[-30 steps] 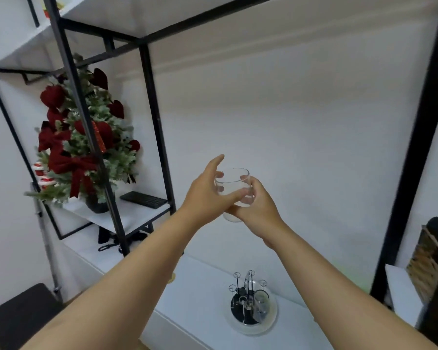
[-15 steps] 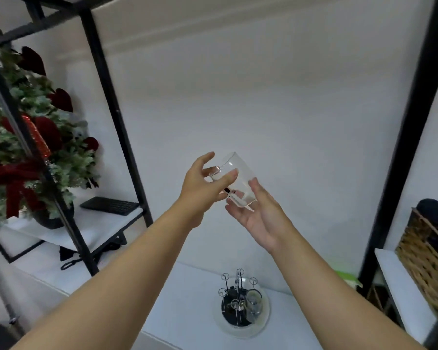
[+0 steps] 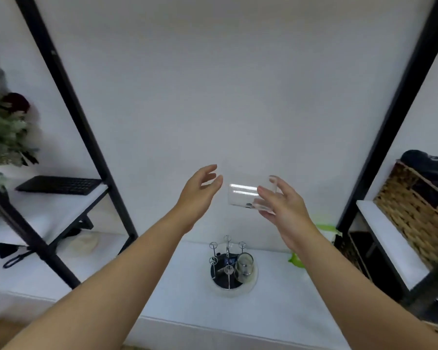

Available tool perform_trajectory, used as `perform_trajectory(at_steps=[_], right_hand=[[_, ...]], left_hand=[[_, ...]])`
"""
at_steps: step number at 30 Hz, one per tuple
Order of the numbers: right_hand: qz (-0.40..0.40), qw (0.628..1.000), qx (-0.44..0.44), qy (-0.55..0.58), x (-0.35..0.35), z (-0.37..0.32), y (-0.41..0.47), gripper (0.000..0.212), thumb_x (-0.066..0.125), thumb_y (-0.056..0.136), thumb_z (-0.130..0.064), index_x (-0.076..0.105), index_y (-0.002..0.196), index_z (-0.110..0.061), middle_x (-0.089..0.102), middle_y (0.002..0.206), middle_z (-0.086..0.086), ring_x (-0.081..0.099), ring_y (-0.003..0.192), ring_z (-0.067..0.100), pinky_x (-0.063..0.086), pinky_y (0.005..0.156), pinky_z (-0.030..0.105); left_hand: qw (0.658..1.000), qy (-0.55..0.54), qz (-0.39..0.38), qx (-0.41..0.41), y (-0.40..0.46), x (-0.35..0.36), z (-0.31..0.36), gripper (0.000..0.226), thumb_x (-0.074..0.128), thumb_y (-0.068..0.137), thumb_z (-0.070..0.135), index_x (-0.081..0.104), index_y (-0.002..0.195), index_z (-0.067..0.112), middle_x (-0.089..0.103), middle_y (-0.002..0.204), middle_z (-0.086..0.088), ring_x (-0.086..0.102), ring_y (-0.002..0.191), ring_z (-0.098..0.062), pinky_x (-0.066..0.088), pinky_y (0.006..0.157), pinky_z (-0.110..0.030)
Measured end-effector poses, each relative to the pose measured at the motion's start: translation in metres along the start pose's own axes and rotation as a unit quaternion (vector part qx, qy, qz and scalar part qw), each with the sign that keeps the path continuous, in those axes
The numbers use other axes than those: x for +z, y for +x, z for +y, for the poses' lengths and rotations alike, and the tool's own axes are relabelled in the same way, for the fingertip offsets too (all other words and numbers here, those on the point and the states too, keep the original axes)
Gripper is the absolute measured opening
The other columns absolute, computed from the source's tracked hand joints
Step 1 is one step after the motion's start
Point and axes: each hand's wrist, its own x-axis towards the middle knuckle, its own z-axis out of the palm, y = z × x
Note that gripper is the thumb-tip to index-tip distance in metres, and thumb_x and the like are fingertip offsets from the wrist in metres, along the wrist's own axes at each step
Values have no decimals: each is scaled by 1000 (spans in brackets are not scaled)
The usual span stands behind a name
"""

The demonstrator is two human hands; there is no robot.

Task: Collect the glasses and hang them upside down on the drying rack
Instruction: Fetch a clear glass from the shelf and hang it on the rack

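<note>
Holding a clear glass (image 3: 248, 195) up in front of the white wall, my right hand (image 3: 281, 205) had its thumb and fingers curled round the tumbler's base end, so the glass lay on its side with its mouth toward my left hand (image 3: 200, 190). That left hand was just beside the mouth but apart from it, fingers loose and spread, gripping nothing. Well below both, on the white counter (image 3: 177, 286), stood the drying rack (image 3: 226, 261), wire pegs upright on a round base, with one glass (image 3: 243, 267) hung upside down on its right side. A black keyboard (image 3: 58, 185) lay on the left shelf, a wicker basket (image 3: 415, 210) on the right.
</note>
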Motion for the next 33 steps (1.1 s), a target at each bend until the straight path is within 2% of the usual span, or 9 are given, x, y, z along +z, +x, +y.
perform_trajectory(at_steps=[2, 5, 8, 11, 16, 18, 23, 29, 33], right_hand=[[19, 997, 4, -72, -7, 34, 1, 66, 92, 76, -39, 62, 135, -42, 71, 125, 7, 74, 110, 21, 56, 97, 39], [14, 986, 14, -166, -16, 84, 9, 70, 92, 77, -38, 60, 140, -46, 62, 128, -1, 67, 116, 14, 50, 85, 25], [-6, 970, 8, -244, -26, 133, 23, 75, 91, 79, -36, 56, 145, -44, 58, 133, -6, 65, 118, 15, 54, 95, 33], [-18, 949, -4, -315, -33, 177, 36, 78, 91, 80, -35, 54, 148, -39, 58, 132, -3, 62, 113, 10, 52, 100, 35], [-30, 936, -13, -350, -48, 247, 52, 78, 91, 79, -33, 54, 147, -38, 60, 130, -3, 56, 99, -21, 42, 81, 4], [-36, 930, -12, -365, -51, 270, 57, 79, 91, 79, -35, 53, 147, -40, 60, 130, -6, 56, 102, -17, 41, 81, 5], [-52, 920, -27, -388, -57, 318, 67, 81, 90, 78, -41, 50, 149, -42, 58, 126, -9, 60, 112, 6, 48, 96, 26], [-67, 877, -59, -472, -58, 353, 80, 85, 85, 80, -42, 45, 155, -40, 53, 122, -8, 57, 107, 7, 38, 79, 3], [-85, 849, -71, -516, -54, 364, 87, 86, 83, 82, -44, 42, 158, -37, 50, 123, -8, 58, 102, 8, 45, 79, 13]], left_hand=[[1000, 17, -7, -7, 2, 4, -41, 38, 54, 108, 29, 55, 144, 39, 56, 145, 9, 59, 122, -5, 49, 96, -26], [999, 32, -13, -30, 0, 18, -106, 40, 48, 109, 20, 56, 142, 42, 57, 144, 15, 60, 118, -4, 46, 84, -12], [998, 29, -13, -62, -5, 33, -173, 43, 48, 109, 18, 55, 141, 45, 56, 142, 20, 58, 122, -1, 45, 76, -4], [995, 11, -10, -94, -12, 47, -236, 48, 51, 106, 12, 55, 139, 47, 55, 144, 20, 55, 129, -2, 47, 88, -9], [992, -16, -13, -123, -22, 65, -316, 51, 63, 103, 13, 53, 143, 43, 57, 142, 21, 56, 131, -2, 50, 99, -17], [992, -4, -24, -121, -23, 69, -339, 52, 66, 102, 17, 52, 143, 46, 56, 143, 25, 53, 133, 0, 47, 106, -19], [990, 80, -55, -98, -15, 68, -380, 64, 78, 90, 40, 47, 144, 51, 51, 144, 33, 46, 131, 14, 36, 97, -5], [986, 137, -71, -71, -12, 80, -416, 89, 89, 77, 47, 42, 152, 43, 44, 140, 37, 37, 119, 32, 30, 91, 6], [988, 136, -41, -60, -11, 89, -433, 87, 91, 74, 48, 45, 147, 46, 47, 131, 41, 40, 115, 32, 30, 87, 7]])
